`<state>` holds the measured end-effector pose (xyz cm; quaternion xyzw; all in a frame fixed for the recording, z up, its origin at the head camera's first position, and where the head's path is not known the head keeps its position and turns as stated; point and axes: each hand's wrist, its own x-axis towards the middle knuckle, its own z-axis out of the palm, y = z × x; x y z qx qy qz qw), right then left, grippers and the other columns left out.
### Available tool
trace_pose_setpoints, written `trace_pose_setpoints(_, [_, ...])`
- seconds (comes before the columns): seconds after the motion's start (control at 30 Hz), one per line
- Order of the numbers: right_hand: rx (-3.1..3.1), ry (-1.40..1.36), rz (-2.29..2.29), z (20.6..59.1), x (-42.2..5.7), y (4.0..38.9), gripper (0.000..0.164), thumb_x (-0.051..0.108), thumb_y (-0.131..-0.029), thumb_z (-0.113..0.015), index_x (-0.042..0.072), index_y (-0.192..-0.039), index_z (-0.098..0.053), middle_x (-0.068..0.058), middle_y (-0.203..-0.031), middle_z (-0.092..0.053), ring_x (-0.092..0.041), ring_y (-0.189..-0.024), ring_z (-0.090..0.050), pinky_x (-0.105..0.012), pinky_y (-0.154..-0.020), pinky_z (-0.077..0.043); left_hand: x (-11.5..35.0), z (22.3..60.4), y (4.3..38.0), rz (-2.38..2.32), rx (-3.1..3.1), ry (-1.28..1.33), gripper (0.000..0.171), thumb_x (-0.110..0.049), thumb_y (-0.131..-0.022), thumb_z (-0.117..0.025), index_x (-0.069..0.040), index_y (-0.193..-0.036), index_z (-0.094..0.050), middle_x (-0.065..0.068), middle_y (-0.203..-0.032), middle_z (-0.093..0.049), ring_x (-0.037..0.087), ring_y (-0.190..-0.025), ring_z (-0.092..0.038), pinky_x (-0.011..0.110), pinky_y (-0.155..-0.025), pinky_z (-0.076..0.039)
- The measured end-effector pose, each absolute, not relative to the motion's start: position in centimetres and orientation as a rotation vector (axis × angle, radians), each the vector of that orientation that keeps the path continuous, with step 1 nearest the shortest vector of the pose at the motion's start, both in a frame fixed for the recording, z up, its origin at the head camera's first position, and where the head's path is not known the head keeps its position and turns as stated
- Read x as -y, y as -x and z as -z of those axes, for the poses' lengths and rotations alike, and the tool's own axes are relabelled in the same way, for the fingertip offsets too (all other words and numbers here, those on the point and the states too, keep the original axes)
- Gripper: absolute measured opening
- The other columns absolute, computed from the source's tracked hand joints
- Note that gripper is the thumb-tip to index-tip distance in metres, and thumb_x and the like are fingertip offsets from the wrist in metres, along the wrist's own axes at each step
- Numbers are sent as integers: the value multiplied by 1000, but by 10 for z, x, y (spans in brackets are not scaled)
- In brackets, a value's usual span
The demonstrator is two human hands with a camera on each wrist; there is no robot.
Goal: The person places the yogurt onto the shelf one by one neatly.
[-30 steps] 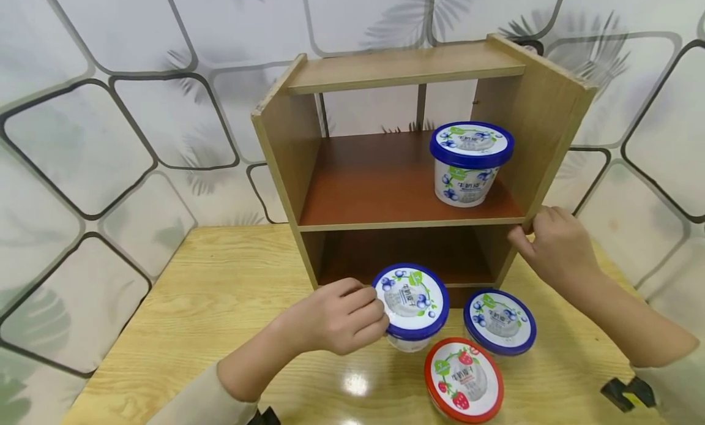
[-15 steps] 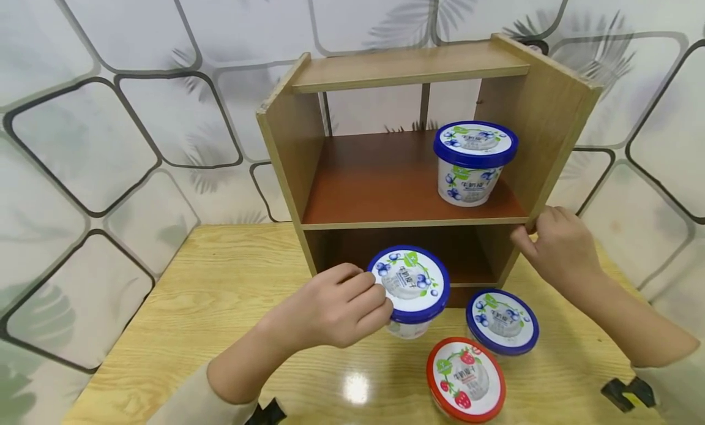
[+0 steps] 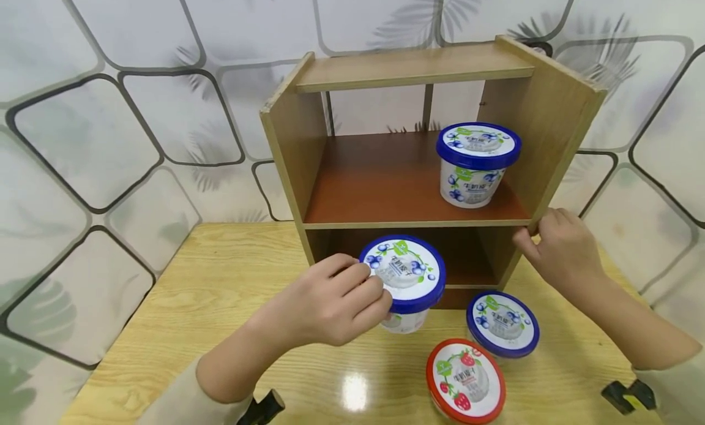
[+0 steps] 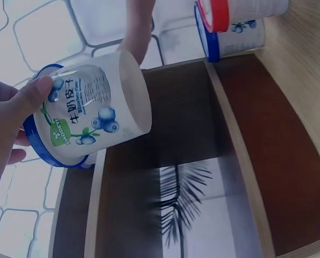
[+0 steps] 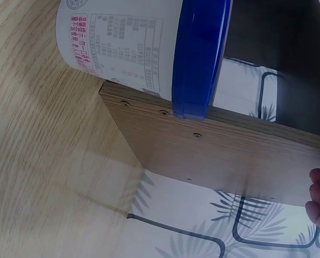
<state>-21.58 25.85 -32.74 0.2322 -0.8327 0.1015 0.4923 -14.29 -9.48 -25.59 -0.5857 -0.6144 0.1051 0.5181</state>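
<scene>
My left hand (image 3: 336,299) grips a white tub (image 3: 406,322) by its blue blueberry-print lid. It holds the tub above the table, in front of the shelf's lower compartment. In the left wrist view the thumb presses the side of the tub (image 4: 87,110) near the lid, and the tub is tilted. My right hand (image 3: 562,250) grips the front edge of the right side panel of the wooden shelf (image 3: 567,125), level with the middle board. Its fingers (image 5: 317,196) lie against the panel's outer face in the right wrist view.
A blue-lidded tub (image 3: 472,186) stands at the right of the shelf's upper compartment. On the table (image 3: 220,278), another blue-lidded tub (image 3: 502,324) sits by the shelf's right front, and a red-lidded strawberry tub (image 3: 465,381) sits nearer. A patterned wall (image 3: 182,119) is behind.
My left hand has raised the blueberry tub from low near the table, slightly left and toward the lower compartment. The right hand keeps its hold on the shelf.
</scene>
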Motion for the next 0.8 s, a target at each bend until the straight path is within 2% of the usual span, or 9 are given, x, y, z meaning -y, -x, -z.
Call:
trace_pose_setpoints(0.5, [2013, -565, -259, 330, -259, 218, 42, 31, -86, -33, -2, -62, -43, -14, -50, -41, -36, -52, -43, -45, -44, -32, 98, 220, 137, -186, 1404, 1335, 9, -14, -85, -61, -7, -80, -62, -1, -70, -57, 11, -63, -54, 24, -62, -49])
trace_pose_setpoints(0.8, [2030, -574, -248, 329, -261, 218, 42, 31, -86, -33, -2, -63, -43, -13, -50, -41, -36, -52, -43, -43, -44, -32, 100, 205, 136, -179, 1441, 1221, 23, -19, -94, -55, -5, -79, -62, 1, -70, -57, 14, -63, -56, 26, -62, -50])
